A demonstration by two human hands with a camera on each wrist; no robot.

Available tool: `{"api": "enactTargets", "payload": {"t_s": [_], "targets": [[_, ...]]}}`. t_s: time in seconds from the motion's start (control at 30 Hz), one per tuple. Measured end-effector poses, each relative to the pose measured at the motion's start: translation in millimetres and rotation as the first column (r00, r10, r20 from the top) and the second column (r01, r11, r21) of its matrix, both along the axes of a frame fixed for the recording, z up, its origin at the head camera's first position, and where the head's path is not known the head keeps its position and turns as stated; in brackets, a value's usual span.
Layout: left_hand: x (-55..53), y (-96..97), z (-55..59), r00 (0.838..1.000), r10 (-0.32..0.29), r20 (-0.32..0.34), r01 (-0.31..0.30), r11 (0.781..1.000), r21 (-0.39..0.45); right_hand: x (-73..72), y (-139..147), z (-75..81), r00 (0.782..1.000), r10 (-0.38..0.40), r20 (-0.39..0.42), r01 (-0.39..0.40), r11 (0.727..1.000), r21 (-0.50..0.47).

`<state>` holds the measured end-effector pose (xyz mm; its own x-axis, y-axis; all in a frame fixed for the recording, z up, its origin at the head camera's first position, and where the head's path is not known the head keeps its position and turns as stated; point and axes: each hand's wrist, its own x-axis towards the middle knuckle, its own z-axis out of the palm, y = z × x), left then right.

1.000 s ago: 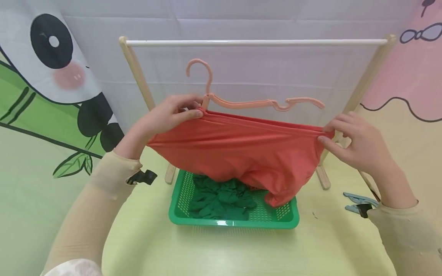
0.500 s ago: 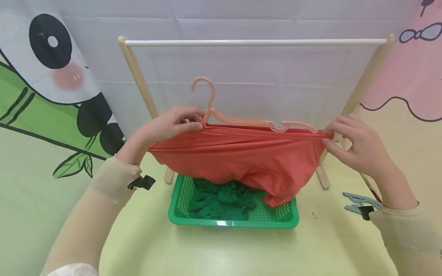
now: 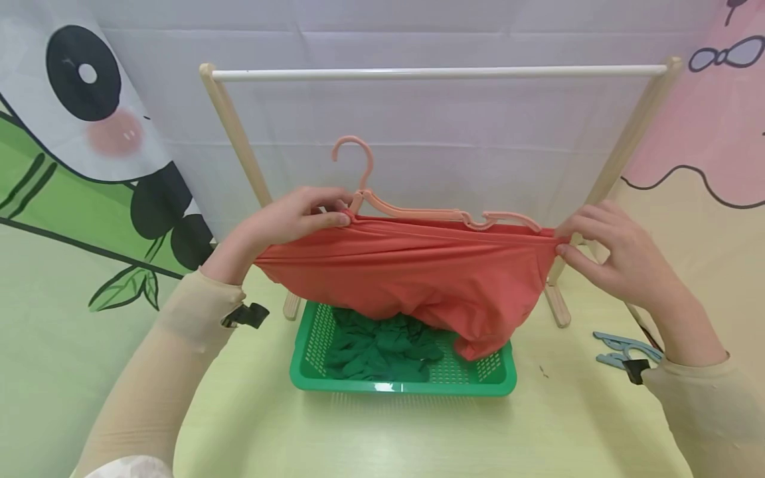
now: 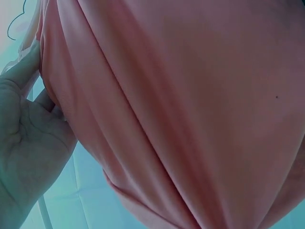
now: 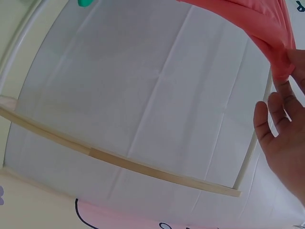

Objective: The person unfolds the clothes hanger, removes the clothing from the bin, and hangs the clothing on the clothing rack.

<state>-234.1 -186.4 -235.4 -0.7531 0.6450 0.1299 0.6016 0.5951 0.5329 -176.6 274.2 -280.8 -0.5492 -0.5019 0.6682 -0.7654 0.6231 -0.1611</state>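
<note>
A red garment (image 3: 406, 265) is stretched between both hands, its open edge upward and its lower part hanging over the basket. My left hand (image 3: 299, 214) pinches the edge beside the neck of a pink clothes hanger (image 3: 412, 211). The hanger's hook and the upper edge of its arm stand above the cloth, the arm reaching into the opening; its left arm is hidden by hand and cloth. At the other end of the edge, my right hand (image 3: 615, 255) pinches the fabric between thumb and forefinger. The right wrist view shows the garment's corner (image 5: 282, 64) at those fingers.
A green basket (image 3: 403, 387) with a crumpled green cloth (image 3: 382, 348) stands on the table below. Behind it rises a wooden rack with a white rail (image 3: 442, 73). A folded blue hanger (image 3: 624, 348) lies at the right, near the right wrist.
The hanger has come down relative to the garment's edge, its right arm now inside the opening. My left hand has lowered slightly, and the right end of the edge has shifted a little left.
</note>
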Motion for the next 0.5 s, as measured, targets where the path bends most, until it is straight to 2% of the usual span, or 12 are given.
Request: {"api": "enactTargets", "payload": {"t_s": [0.13, 0.37, 0.5], "targets": [[-0.3, 0.0, -1.2, 1.000, -0.008, 0.001, 0.008, 1.000, -0.009, 0.8, 0.3, 1.2, 0.999, 0.007, 0.043, -0.008, 1.000, 0.026], [-1.7, -0.2, -2.0, 1.000, -0.016, 0.024, 0.016, 1.000, -0.005, 2.8, 2.3, 0.4, 0.996, -0.052, 0.079, 0.048, 0.997, 0.052], [-1.7, -2.3, -2.8, 1.000, -0.016, 0.020, 0.016, 1.000, -0.008, 3.6, 4.1, -1.0, 0.997, -0.028, 0.070, 0.025, 0.999, 0.048]]}}
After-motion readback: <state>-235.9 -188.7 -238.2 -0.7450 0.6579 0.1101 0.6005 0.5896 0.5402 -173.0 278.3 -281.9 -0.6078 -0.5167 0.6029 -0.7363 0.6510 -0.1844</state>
